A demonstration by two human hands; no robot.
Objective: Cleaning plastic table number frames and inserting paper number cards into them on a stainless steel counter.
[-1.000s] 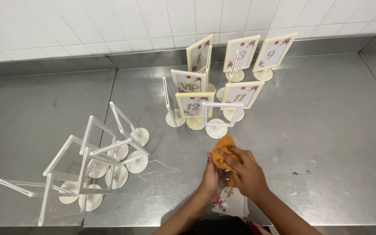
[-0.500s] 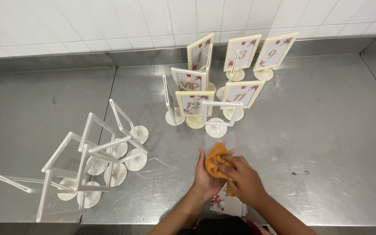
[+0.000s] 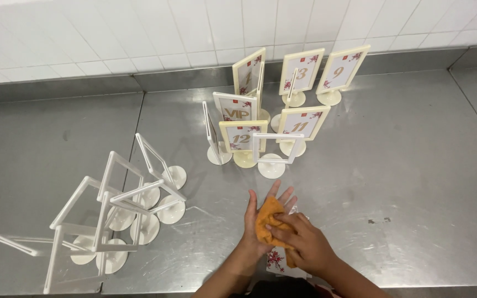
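Stainless steel table (image 3: 415, 165) under white wall tiles. At left, about five empty white plastic sign frames on round bases (image 3: 111, 215) lie tumbled. Centre back, six cream frames holding flowered cards (image 3: 299, 74) and two empty ones stand upright. Nearest, the left hand (image 3: 260, 221) lies flat, fingers spread, pinning a flowered card (image 3: 280, 259), while the right hand (image 3: 305, 245), fingers closed on an orange cloth (image 3: 269, 223), wipes it.

- A brushed steel surface (image 3: 426, 182) runs up to a white tiled wall.
- Beyond the left grip (image 3: 260, 221), upright cream card stands (image 3: 271, 116) cluster, one empty white frame (image 3: 274, 152) nearest it.
- Well off to the left grip's outer side lie tumbled empty white frames (image 3: 106, 209).
- Under both grips, a flowered card (image 3: 280, 260) lies flat.
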